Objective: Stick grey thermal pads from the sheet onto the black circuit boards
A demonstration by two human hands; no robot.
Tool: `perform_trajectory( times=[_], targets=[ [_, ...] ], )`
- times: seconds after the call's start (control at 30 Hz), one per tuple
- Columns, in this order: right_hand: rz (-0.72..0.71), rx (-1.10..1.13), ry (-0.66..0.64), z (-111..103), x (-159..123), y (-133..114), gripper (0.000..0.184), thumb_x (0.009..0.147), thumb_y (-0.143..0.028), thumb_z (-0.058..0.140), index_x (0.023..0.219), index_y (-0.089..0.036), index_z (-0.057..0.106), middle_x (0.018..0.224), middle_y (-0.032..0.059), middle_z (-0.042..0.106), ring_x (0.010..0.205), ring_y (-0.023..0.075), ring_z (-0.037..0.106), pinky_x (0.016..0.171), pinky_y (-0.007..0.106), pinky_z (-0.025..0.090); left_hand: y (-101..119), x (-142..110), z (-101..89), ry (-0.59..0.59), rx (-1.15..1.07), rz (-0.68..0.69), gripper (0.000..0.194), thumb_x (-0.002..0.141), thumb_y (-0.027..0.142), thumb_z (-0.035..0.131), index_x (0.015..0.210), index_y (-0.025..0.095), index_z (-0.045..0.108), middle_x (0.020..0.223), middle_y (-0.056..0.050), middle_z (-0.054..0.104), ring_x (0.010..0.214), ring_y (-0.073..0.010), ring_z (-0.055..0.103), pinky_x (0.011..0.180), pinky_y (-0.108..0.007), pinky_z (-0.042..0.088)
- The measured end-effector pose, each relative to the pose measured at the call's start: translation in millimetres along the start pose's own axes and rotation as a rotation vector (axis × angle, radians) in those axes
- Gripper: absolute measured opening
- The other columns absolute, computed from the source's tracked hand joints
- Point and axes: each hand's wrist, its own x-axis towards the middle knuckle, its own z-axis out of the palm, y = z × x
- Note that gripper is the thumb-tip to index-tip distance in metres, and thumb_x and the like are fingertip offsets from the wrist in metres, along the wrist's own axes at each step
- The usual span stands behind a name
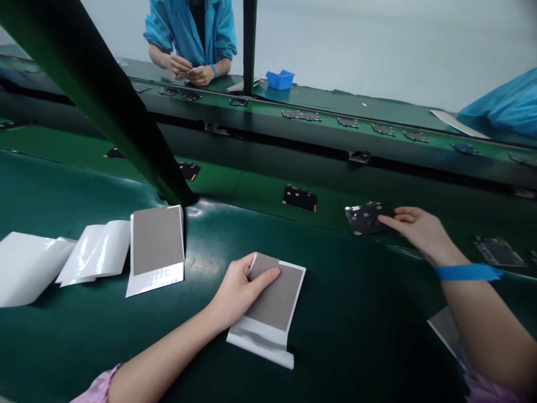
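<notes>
My left hand (237, 294) grips a grey adhesive sheet (277, 296) on white backing paper, thumb on top, just above the green table. The lower edge of its backing curls. Out to the right, my right hand (419, 229) pinches a black circuit board (367, 217) by its right end, over the green belt. Small light patches and a silvery edge show on that board. A blue band circles my right wrist. Left of my left hand lies a stack of grey sheets (157, 240) on white backing.
White backing papers (96, 252) lie at the left. Another board (300, 197) rests on the belt, and one (499, 250) lies right of my right hand. A dark post (126, 123) slants across the left. Beyond the second belt, a person (193, 39) handles something small near a blue bin (280, 80).
</notes>
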Motion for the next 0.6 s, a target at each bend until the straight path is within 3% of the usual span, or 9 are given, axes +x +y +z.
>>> perform_trajectory(
  times=[0.07, 0.13, 0.17, 0.23, 0.37, 0.47, 0.6],
  targets=[
    [0.045, 0.068, 0.12, -6.8, -4.2, -16.1, 0.029, 0.067, -0.035, 0.065, 0.086, -0.019, 0.051, 0.09, 0.0133, 0.064, 0.08, 0.0251, 0.062, 0.073, 0.036, 0.05, -0.2, 0.0, -0.1, -0.008, -0.009, 0.008, 0.03, 0.081, 0.046, 0.066, 0.084, 0.016, 0.062, 0.078, -0.001, 0.066, 0.071, -0.0148, 0.062, 0.058, -0.021, 0.045],
    [-0.03, -0.012, 0.213, -8.7, -12.8, -31.1, 0.025, 0.07, -0.031, 0.06, 0.09, -0.018, 0.052, 0.094, 0.0138, 0.063, 0.085, 0.0257, 0.061, 0.081, 0.039, 0.047, -1.0, -0.5, -0.3, -0.008, -0.019, 0.017, 0.03, 0.081, 0.046, 0.065, 0.083, 0.016, 0.062, 0.077, -0.001, 0.065, 0.071, -0.0144, 0.061, 0.058, -0.021, 0.045],
    [-0.089, -0.059, 0.19, -6.9, -19.6, -38.6, 0.025, 0.071, -0.032, 0.06, 0.09, -0.018, 0.053, 0.094, 0.0142, 0.063, 0.084, 0.0265, 0.061, 0.081, 0.04, 0.047, -1.4, -0.8, -0.3, -0.007, -0.024, 0.022, 0.029, 0.081, 0.045, 0.065, 0.083, 0.016, 0.062, 0.077, -0.001, 0.065, 0.071, -0.0143, 0.061, 0.058, -0.021, 0.044],
    [-0.21, -0.039, 0.018, 1.6, -39.7, -54.9, 0.028, 0.073, -0.041, 0.06, 0.089, -0.018, 0.057, 0.092, 0.0141, 0.063, 0.081, 0.0272, 0.06, 0.075, 0.041, 0.048, -2.2, -1.2, -0.2, -0.007, -0.035, 0.028, 0.029, 0.081, 0.044, 0.065, 0.083, 0.016, 0.062, 0.077, -0.001, 0.064, 0.071, -0.0141, 0.06, 0.059, -0.021, 0.044],
    [-0.582, 0.245, -0.331, 26.3, -98.3, -93.7, 0.026, 0.084, -0.047, 0.054, 0.084, -0.022, 0.062, 0.093, 0.0088, 0.063, 0.082, 0.0229, 0.062, 0.071, 0.035, 0.05, -2.4, -0.5, 0.6, -0.007, -0.059, 0.046, 0.028, 0.081, 0.043, 0.065, 0.081, 0.015, 0.06, 0.073, 0.0, 0.06, 0.068, -0.0125, 0.056, 0.058, -0.021, 0.041],
    [-0.725, 0.331, -0.396, 38.9, -132.3, -117.6, 0.019, 0.088, -0.038, 0.054, 0.079, -0.023, 0.063, 0.095, 0.0066, 0.061, 0.086, 0.0206, 0.062, 0.073, 0.032, 0.051, -2.2, 0.2, 1.2, 0.0, -0.066, 0.068, 0.029, 0.08, 0.043, 0.066, 0.078, 0.015, 0.058, 0.069, 0.002, 0.057, 0.064, -0.0108, 0.052, 0.056, -0.021, 0.039],
    [-0.737, 0.348, -0.38, 46.2, -141.8, -126.4, 0.02, 0.089, -0.033, 0.054, 0.074, -0.023, 0.063, 0.095, 0.006, 0.058, 0.088, 0.0199, 0.061, 0.074, 0.032, 0.052, -3.1, 0.3, 1.1, -0.005, -0.05, 0.085, 0.029, 0.081, 0.042, 0.065, 0.075, 0.015, 0.056, 0.068, 0.003, 0.054, 0.063, -0.0103, 0.05, 0.056, -0.021, 0.037]
  ],
)
